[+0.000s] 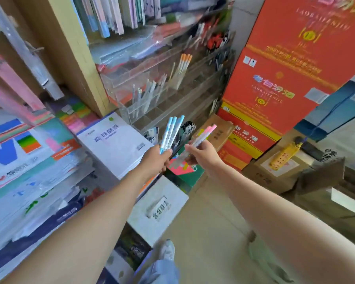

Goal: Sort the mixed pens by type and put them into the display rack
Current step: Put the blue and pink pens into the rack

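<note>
My left hand (155, 160) grips a bundle of blue-capped white pens (171, 132), their caps pointing up toward the rack. My right hand (201, 154) holds pink-capped white pens (201, 138), tilted up to the right. Both hands hover just below and in front of the clear acrylic display rack (172, 95), which has tiered compartments. Orange-capped pens (183, 64) stand in an upper compartment and pale pens (146, 93) in a lower left one. Dark and red pens (215, 41) fill the upper right tiers.
Stacks of paper reams and notebooks (39, 171) lie at the left. Red cartons (285, 78) stand at the right, brown boxes (275, 171) below them. A white box (158, 208) sits on the floor beneath my hands. Books fill the shelf (115, 15) above.
</note>
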The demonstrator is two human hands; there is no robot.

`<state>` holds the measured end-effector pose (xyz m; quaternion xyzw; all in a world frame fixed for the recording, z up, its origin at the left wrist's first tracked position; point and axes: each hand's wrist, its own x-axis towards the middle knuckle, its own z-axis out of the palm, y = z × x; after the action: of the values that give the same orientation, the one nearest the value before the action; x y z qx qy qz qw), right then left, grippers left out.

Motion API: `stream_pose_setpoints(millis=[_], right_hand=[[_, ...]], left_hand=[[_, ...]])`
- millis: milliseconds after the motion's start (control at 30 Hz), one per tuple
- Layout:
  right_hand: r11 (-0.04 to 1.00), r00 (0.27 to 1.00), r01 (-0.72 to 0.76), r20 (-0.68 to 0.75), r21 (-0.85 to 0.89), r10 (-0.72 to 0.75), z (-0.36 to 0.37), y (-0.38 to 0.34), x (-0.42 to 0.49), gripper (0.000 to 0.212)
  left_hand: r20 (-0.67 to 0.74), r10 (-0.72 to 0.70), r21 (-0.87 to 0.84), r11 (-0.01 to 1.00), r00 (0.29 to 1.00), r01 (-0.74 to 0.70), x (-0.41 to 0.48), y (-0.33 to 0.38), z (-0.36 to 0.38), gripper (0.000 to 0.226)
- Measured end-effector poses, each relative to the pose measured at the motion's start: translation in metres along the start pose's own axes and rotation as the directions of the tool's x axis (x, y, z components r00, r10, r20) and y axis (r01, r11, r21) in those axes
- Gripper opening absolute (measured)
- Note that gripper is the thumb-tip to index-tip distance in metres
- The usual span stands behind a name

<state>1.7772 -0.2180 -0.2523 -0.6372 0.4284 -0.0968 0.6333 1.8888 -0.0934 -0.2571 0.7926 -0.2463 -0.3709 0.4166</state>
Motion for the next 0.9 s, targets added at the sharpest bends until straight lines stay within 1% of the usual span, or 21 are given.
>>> stream_pose_setpoints(millis=[100, 200, 267, 333, 533, 633, 733, 833, 900], right_hand=[[1.0, 0.999, 0.02, -0.027, 0.024, -0.019, -0.015, -0.02, 0.048, 0.023], [0.999, 1.0, -0.001, -0.022, 0.044, 0.002, -0.029, -0.037, 0.096, 0.023], [0.998, 1.0, -0.011, -0.021, 0.055, 0.013, -0.04, -0.049, 0.131, 0.022], [0.998, 1.0, 0.012, -0.006, 0.056, -0.012, -0.051, -0.061, 0.167, 0.018], [0.996, 0.991, 0.059, 0.124, -0.062, -0.051, -0.097, -0.1, 0.268, 0.015], [0.987, 0.982, 0.094, 0.173, -0.134, -0.071, -0.115, -0.121, 0.311, 0.014], [0.975, 0.979, 0.123, 0.183, -0.188, -0.088, -0.126, -0.14, 0.349, 0.011], [0.966, 0.974, 0.166, 0.185, -0.197, -0.13, -0.131, -0.155, 0.38, 0.012], [0.968, 0.974, 0.17, 0.181, -0.184, -0.136, -0.133, -0.164, 0.398, 0.015]], left_hand=[[-0.023, 0.008, 0.031, 0.999, 1.0, -0.007, 0.041, 0.027, -0.002, 0.021], [-0.04, 0.012, 0.007, 1.0, 0.999, -0.012, 0.081, 0.051, -0.003, 0.018], [-0.081, -0.003, -0.006, 1.0, 0.997, 0.002, 0.111, 0.066, -0.002, 0.017], [-0.128, -0.01, -0.011, 1.0, 0.992, 0.008, 0.141, 0.079, -0.001, 0.016], [-0.215, -0.032, -0.015, 0.999, 0.976, 0.029, 0.223, 0.12, 0.015, 0.022], [-0.29, -0.09, -0.075, 0.995, 0.953, 0.071, 0.256, 0.133, 0.026, 0.025], [-0.346, -0.148, -0.115, 0.987, 0.927, 0.115, 0.279, 0.144, 0.034, 0.026], [-0.36, -0.184, -0.127, 0.981, 0.915, 0.147, 0.296, 0.15, 0.038, 0.024], [-0.359, -0.199, -0.146, 0.977, 0.912, 0.156, 0.305, 0.151, 0.036, 0.024]])
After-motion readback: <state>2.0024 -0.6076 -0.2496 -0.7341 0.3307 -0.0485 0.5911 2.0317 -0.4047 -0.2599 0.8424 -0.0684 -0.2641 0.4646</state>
